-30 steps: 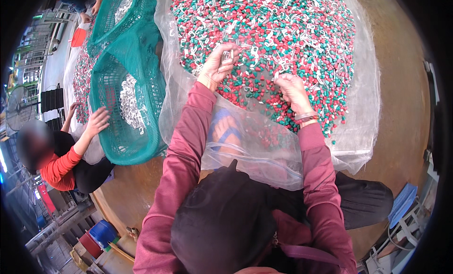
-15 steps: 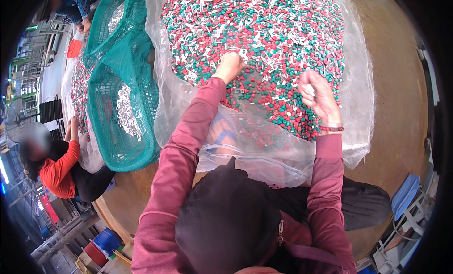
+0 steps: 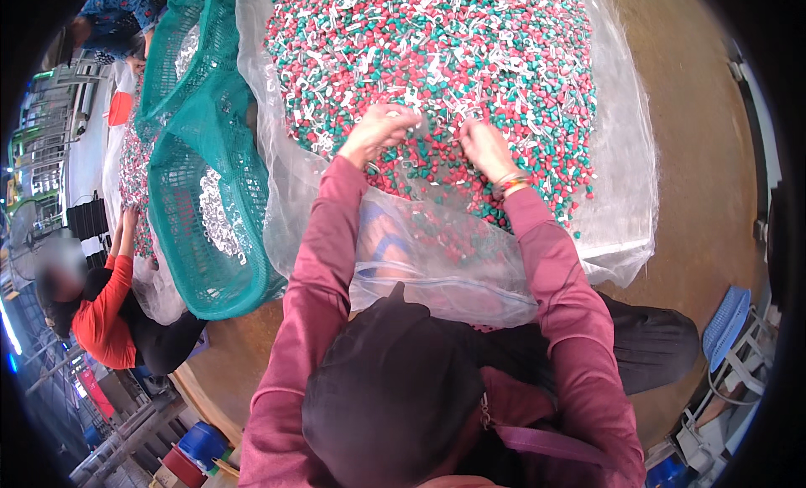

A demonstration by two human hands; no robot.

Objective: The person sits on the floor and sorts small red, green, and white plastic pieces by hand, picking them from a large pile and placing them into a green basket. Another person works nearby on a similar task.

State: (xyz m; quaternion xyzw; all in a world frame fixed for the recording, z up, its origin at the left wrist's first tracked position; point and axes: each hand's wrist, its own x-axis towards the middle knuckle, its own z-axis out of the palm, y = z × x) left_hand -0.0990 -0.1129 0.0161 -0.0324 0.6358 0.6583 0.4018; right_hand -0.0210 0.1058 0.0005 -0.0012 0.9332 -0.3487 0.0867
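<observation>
A: Taking the view's middle as the dial, where are the two hands?
B: The left hand [image 3: 382,133] sits near twelve o'clock, fingers loosely curled toward the thumb; the right hand [image 3: 485,148] is at one o'clock, thumb and fingertips nearly together; whether either grips a piece, I cannot tell.
A: And what lies about them?
B: One heap toward twelve, on one translucent sheet [image 3: 625,173]; red and green pellets [image 3: 537,135] mixed with white hooks [image 3: 437,64], far too many to count; both hands are over its near part.
A: How many baskets?
B: Two green mesh ones; the nearer basket [image 3: 222,305] at nine, the farther basket [image 3: 162,78] at ten; each has white hooks inside.
A: Other people?
B: Two; one orange-sleeved person [image 3: 105,324] at eight, one person in patterned blue [image 3: 113,22] at ten.
</observation>
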